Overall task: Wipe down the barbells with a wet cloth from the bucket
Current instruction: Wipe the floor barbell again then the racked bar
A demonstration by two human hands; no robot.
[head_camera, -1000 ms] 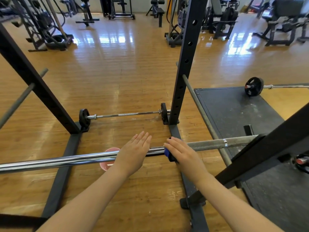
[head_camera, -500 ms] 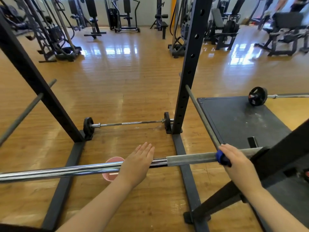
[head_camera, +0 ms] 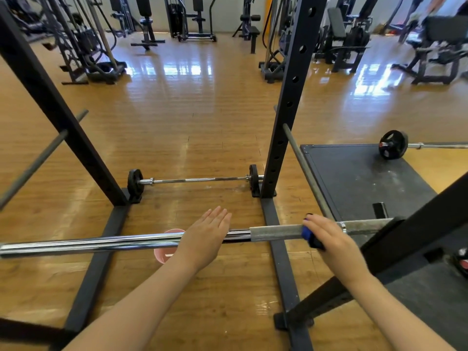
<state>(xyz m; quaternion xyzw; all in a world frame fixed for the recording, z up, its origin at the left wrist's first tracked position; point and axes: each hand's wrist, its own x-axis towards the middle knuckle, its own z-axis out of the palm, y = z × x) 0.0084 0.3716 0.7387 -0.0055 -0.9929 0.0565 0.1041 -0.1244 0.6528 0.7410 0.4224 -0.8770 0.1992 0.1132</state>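
Risks, judged from this frame: the long steel barbell (head_camera: 126,243) rests across the black steel rack (head_camera: 291,97) with nothing visibly locking it. A hard sideways stroke could roll or slide it on its supports. The flat left hand only presses down and would not stop a roll. The cloth is bunched small, so it may skip the far side of the rough grey knurled section (head_camera: 276,233). Drips onto the glossy wood floor (head_camera: 202,122) could leave a slick patch.

Pose: left hand (head_camera: 202,239) lies palm-down on the chrome shaft, fingers straight and together, holding nothing. Right hand (head_camera: 329,236) has its fingers curled over the bar, gripping the blue wet cloth (head_camera: 310,236) against it at the right end of the knurling.

The pink plastic bucket (head_camera: 164,252) sits on the floor under the bar, partly hidden by the left forearm.
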